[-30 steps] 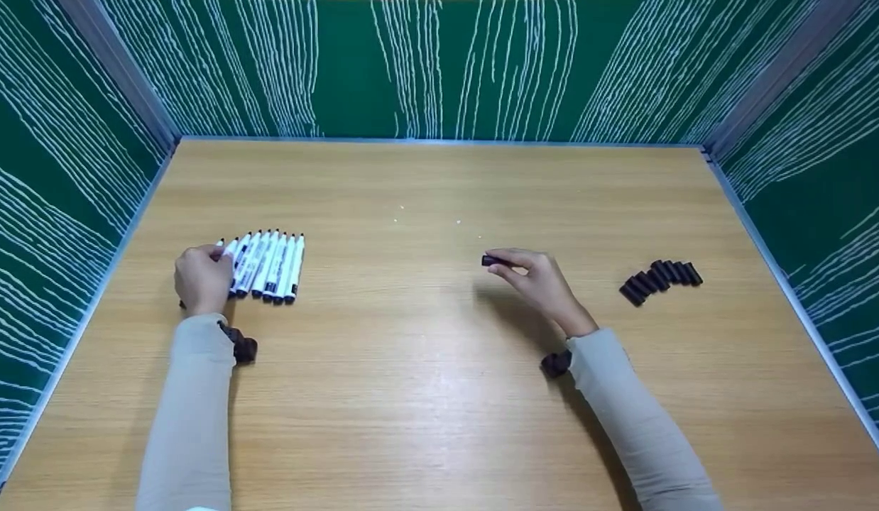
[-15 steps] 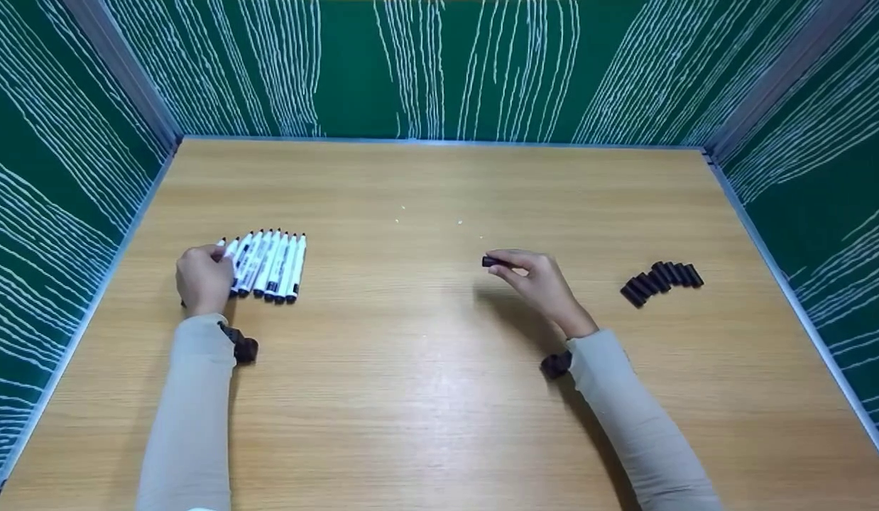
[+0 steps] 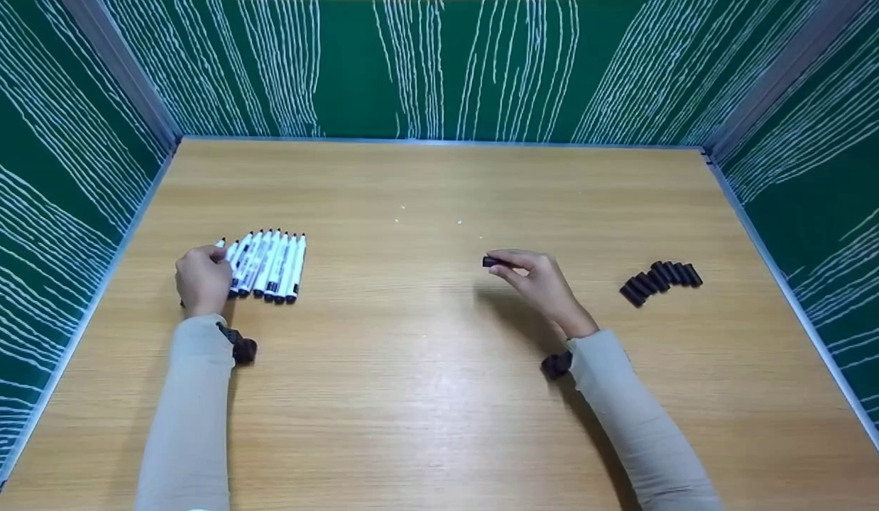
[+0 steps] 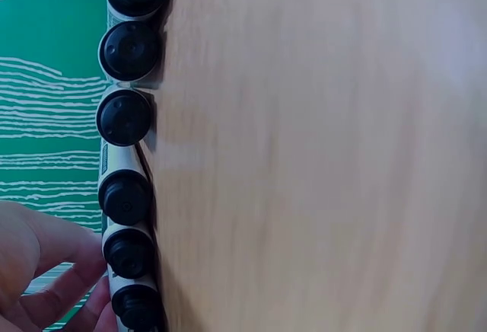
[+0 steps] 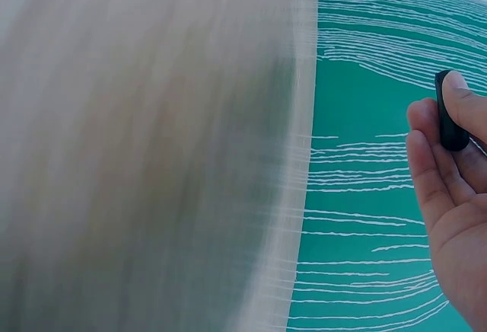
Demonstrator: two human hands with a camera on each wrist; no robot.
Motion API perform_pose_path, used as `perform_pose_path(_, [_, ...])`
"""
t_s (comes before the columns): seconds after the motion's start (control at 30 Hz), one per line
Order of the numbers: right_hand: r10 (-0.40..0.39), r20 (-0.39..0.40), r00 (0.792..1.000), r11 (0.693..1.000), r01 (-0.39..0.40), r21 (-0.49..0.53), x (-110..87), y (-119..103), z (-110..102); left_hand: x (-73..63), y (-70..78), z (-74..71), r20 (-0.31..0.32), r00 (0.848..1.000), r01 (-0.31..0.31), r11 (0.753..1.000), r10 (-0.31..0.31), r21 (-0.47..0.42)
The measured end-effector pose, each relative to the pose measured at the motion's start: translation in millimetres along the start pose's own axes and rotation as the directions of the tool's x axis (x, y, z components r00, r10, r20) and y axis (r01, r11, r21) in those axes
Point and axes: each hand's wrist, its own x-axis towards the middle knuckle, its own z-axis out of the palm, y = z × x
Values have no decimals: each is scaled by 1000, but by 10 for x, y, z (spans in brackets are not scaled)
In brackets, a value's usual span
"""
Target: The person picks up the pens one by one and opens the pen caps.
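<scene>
White markers (image 3: 273,266) with dark tips lie side by side in a fan on the left of the table. Their round black ends (image 4: 124,117) line up in the left wrist view. Over the left edge of this row, my left hand (image 3: 204,280) pinches the leftmost marker, most of which the hand hides. My right hand (image 3: 539,284) is raised above the table's middle right. Its thumb and fingertips hold a small black marker cap (image 5: 453,115). Several more black caps (image 3: 649,282) rest in a curved row farther right.
The wooden table (image 3: 411,397) is bounded at the back and sides by green panels (image 3: 351,67) with white lines. A few tiny white specks (image 3: 459,222) dot the table near the centre. A dark wrist device (image 3: 557,365) sits at my right cuff.
</scene>
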Motion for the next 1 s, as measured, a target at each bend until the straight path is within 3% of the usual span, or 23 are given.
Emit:
perform_pose_path(0.4, [60, 30, 998, 998, -60, 13, -12, -34, -79, -27, -4, -37, -15, 999, -30, 1000, 30, -4])
perform_pose_path(0.7, [75, -37, 997, 997, -74, 16, -24, -27, -183, -29, 34, -80, -12, 1000, -10, 998, 9, -55])
perform_pose_path(1.0, [75, -122, 990, 997, -77, -8, -65, 29, -326, -94, 147, -70, -76, 995, -77, 989, 67, -128])
